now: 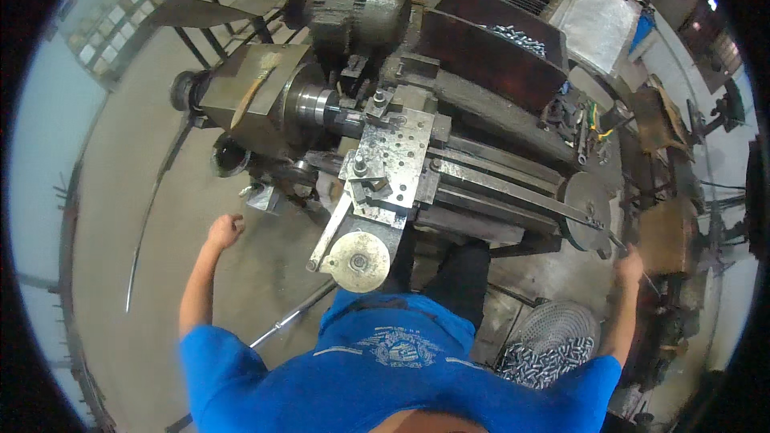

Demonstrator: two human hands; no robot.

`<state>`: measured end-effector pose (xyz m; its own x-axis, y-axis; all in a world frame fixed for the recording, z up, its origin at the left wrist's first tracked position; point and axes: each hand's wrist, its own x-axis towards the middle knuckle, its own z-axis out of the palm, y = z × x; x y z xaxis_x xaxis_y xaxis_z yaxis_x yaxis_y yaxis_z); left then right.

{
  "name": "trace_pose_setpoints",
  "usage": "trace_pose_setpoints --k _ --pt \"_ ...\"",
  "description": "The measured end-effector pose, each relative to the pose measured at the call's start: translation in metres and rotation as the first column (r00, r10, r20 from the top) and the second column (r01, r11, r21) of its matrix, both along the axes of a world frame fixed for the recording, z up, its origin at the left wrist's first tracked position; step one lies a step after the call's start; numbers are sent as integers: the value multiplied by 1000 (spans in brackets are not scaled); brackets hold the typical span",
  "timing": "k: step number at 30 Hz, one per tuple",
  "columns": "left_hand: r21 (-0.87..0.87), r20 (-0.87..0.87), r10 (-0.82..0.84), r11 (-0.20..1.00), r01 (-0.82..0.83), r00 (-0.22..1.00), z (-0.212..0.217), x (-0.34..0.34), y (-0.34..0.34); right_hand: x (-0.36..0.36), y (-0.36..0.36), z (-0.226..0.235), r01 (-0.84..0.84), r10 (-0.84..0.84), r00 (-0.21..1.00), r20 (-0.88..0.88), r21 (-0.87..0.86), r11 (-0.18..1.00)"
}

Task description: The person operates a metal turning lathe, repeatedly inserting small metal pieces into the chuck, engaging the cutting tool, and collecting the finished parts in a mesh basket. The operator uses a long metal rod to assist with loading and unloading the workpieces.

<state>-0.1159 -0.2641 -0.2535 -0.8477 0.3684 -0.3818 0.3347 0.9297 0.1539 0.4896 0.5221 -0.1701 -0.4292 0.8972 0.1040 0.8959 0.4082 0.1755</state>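
Note:
In front of me stands a small lathe with a drilled tool plate (399, 150) on its bed. At the lathe's right end, my right hand (630, 265) is closed round a thin metal lever (616, 240) beside a round disc (584, 212). My left hand (226, 232) hangs over the floor, left of the machine, its fingers curled; whatever they may hold is hidden. A bright chuck (314, 105) faces the tool plate from the headstock. Nearer me is a round handwheel (360, 261) with a crank arm (330, 232).
A brush (255, 92) lies on the headstock, below a motor (358, 18). Behind the bed is a dark box (493, 52) with small metal pins. More pins spill from a basket (557, 325) at lower right. Several hand tools (584, 130) lie at the back right.

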Motion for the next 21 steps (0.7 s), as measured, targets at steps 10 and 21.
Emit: trace_pose_setpoints --k 10,21 --pt "485 487 -92 855 -182 869 109 151 67 35 43 -42 282 -279 959 50 -81 956" --pt "401 525 -270 915 45 807 79 208 88 51 -94 -59 376 -375 925 -60 12 927"
